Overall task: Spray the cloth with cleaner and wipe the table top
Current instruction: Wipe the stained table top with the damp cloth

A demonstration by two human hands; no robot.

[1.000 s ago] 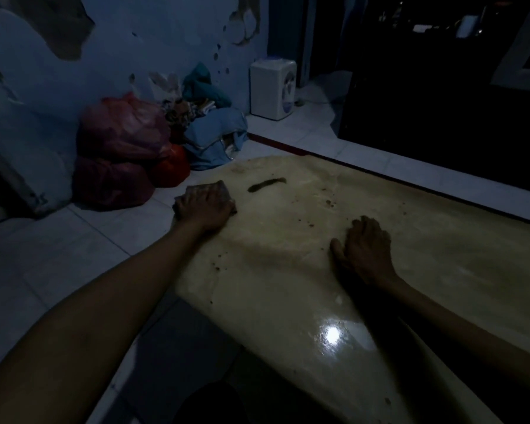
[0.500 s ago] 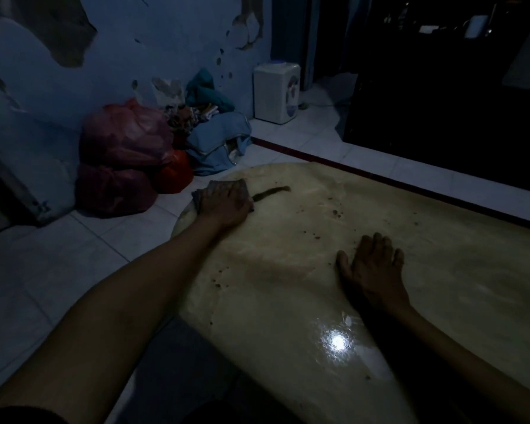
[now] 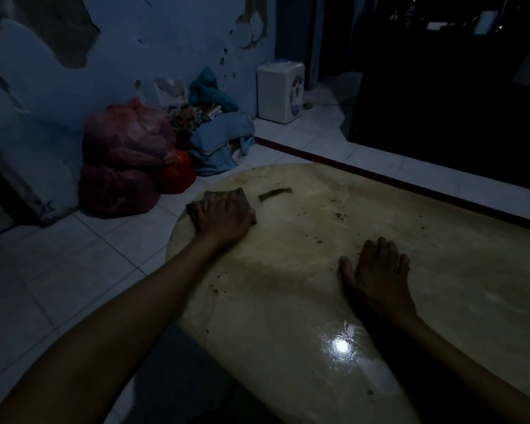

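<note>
Left hand (image 3: 224,218): fingers flat, pressing dark cloth (image 3: 242,198) on worktop (image 3: 288,301) corner. Right hand (image 3: 377,276): fingers loosely spread, palm down on worktop. Dark smear (image 3: 274,193) beside cloth.

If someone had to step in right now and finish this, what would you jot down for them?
Left hand: pressing the cloth flat on the far left corner of the table top.
Right hand: flat on the table, holding nothing.
Spray bottle: not in view.
Done: cannot tell how much is wiped.
Left: a dark smear just right of the cloth, and scattered specks across the middle.
</note>
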